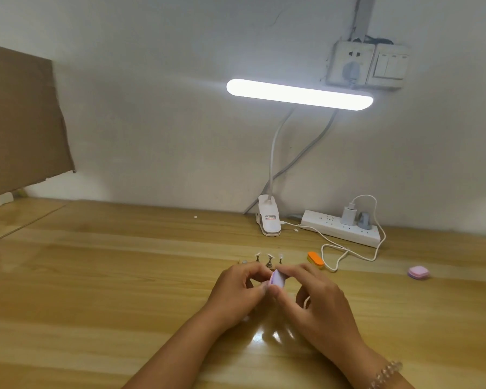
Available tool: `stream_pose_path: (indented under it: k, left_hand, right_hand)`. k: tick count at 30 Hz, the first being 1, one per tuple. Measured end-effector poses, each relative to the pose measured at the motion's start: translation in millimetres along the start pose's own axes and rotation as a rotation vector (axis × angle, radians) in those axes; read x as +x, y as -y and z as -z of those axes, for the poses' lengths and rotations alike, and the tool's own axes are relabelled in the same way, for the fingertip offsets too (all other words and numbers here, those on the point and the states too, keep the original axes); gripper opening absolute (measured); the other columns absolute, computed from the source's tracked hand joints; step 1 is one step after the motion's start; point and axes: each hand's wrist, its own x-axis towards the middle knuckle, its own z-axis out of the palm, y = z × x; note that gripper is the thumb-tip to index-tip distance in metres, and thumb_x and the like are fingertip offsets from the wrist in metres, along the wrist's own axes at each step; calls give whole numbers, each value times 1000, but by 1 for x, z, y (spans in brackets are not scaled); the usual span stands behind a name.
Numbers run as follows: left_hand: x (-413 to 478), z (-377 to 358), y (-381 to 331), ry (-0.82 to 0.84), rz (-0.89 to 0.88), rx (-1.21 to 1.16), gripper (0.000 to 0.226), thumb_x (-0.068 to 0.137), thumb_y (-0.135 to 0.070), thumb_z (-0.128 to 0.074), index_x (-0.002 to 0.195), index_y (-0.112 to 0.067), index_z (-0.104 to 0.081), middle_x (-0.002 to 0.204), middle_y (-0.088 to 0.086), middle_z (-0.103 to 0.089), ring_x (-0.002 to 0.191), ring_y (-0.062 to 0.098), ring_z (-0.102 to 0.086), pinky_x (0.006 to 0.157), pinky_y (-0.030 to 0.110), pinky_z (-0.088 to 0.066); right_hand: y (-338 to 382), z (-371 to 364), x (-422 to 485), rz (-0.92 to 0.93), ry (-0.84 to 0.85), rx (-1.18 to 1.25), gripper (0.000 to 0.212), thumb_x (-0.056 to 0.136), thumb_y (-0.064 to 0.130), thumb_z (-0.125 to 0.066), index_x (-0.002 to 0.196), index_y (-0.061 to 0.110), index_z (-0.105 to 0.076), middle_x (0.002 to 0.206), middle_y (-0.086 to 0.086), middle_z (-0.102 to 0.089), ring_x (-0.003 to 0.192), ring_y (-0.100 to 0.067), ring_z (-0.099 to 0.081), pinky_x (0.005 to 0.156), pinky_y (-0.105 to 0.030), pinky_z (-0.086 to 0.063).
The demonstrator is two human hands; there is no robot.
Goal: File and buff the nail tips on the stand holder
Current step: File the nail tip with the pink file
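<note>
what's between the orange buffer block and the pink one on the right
Head view: only bare table separates the orange buffer block and pink block; the white cable loops just behind.

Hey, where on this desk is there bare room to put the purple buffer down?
Bare wood runs along the desk's left half, left of the left hand, and between the orange buffer and pink block. It is crowded behind the hands: nail tip stands, lamp clip, power strip and white cable.

On the desk (124, 276), the nail tip stands (269, 259) are sitting just behind both hands, with a buffer block (315, 259) lying to their right and the clip lamp (269, 220) and power strip (343, 228) standing behind.
</note>
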Motion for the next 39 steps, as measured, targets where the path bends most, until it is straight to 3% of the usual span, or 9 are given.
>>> stream_pose_path:
  k: [5,9,13,16,21,25,29,34,39]
  left_hand:
    - [-1,-2,0,0,-12,18,10,91,-24,-71,87,-32,-75,76,-23,-69,53,3,-49,54,25,-45]
    - [0,-1,0,19,11,4,25,91,-18,-66,81,-40,-70,80,-20,-70,61,8,-56,57,29,-51]
    - [-1,-2,-1,-2,-1,2,13,93,-20,-66,88,-30,-73,87,-12,-72,57,10,-53,56,39,-54]
    - [0,-2,-2,-21,16,-22,17,95,-15,-62,91,-28,-72,88,-8,-73,64,14,-57,68,44,-55]
    - [0,-1,-1,-8,-6,-9,16,95,-18,-63,92,-29,-74,92,-8,-75,61,7,-53,64,33,-50]
    - [0,-1,1,-2,-11,-38,18,95,-16,-63,93,-29,-76,84,-13,-72,57,-2,-52,61,22,-45]
    - [2,-2,2,-10,-27,-22,15,92,-23,-70,86,-35,-77,84,-13,-73,53,1,-48,60,24,-43]
    - [1,-2,3,14,3,-29,19,90,-23,-70,81,-40,-71,82,-19,-71,56,1,-55,59,23,-47]
    - [1,-3,3,-8,-2,8,11,92,-26,-68,86,-34,-73,85,-14,-71,58,3,-51,64,30,-48]
  right_hand:
    - [-8,3,5,-98,-59,-50,28,86,48,-66,111,35,-68,100,19,-61,61,-4,-58,69,-29,-49]
    - [2,2,-1,6,5,6,32,82,54,-63,112,42,-66,100,22,-59,66,-5,-61,61,-29,-52]
    - [-6,3,4,-89,-49,-41,29,85,49,-65,111,36,-67,101,21,-62,67,-4,-59,71,-30,-51]
    - [0,0,-1,-10,-17,-64,32,82,53,-64,110,37,-62,102,24,-60,65,-3,-59,63,-27,-51]
    - [-6,1,3,-95,-74,-25,25,82,52,-66,100,36,-60,96,26,-60,68,-6,-60,66,-31,-52]
    - [-1,0,-1,-12,-27,-42,29,80,56,-63,102,37,-59,97,26,-60,65,-6,-60,60,-26,-50]
    - [-9,2,5,-121,-77,-16,22,83,52,-65,97,35,-63,93,23,-62,66,-5,-59,67,-29,-49]
    - [-2,-1,0,-5,-12,-28,31,84,59,-57,105,38,-63,97,23,-58,65,-5,-59,63,-28,-50]
    - [-11,1,5,-97,-73,-35,25,83,56,-61,97,36,-66,94,23,-63,67,-4,-59,68,-29,-50]
